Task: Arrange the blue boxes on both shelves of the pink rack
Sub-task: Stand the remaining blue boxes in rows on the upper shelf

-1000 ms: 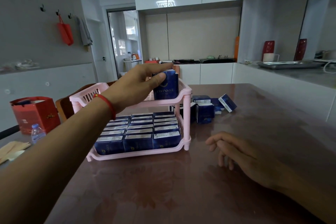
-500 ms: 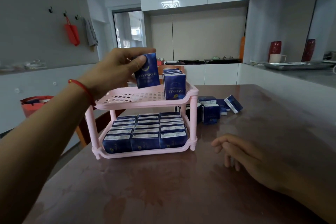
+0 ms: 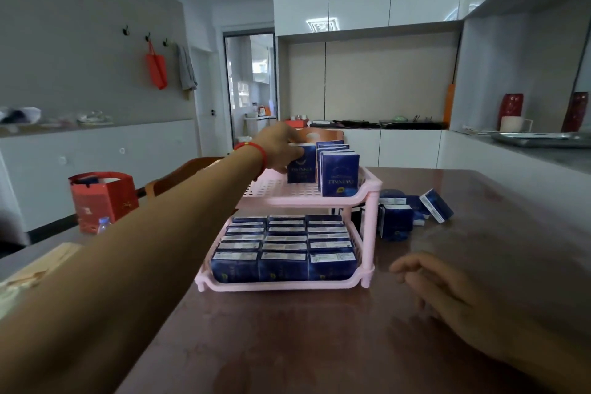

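Observation:
A pink two-shelf rack (image 3: 371, 211) stands on the brown table. Its lower shelf is packed with several rows of blue boxes (image 3: 284, 246). On the upper shelf a row of upright blue boxes (image 3: 339, 174) stands at the right side. My left hand (image 3: 278, 150), with a red band at the wrist, grips one more upright blue box (image 3: 302, 166) from above, and that box stands on the upper shelf just left of the row. My right hand (image 3: 447, 291) rests on the table right of the rack, fingers relaxed and holding nothing.
Several loose blue boxes (image 3: 412, 211) lie on the table behind the rack's right side. A red gift bag (image 3: 102, 198) and a water bottle (image 3: 104, 224) stand at the left. A chair back (image 3: 179, 173) is behind the rack. A grey counter (image 3: 543, 150) runs along the right.
My left hand has brought the box from above the shelf's left part down and rightward onto the upper shelf beside the standing row. My right hand has stayed on the table.

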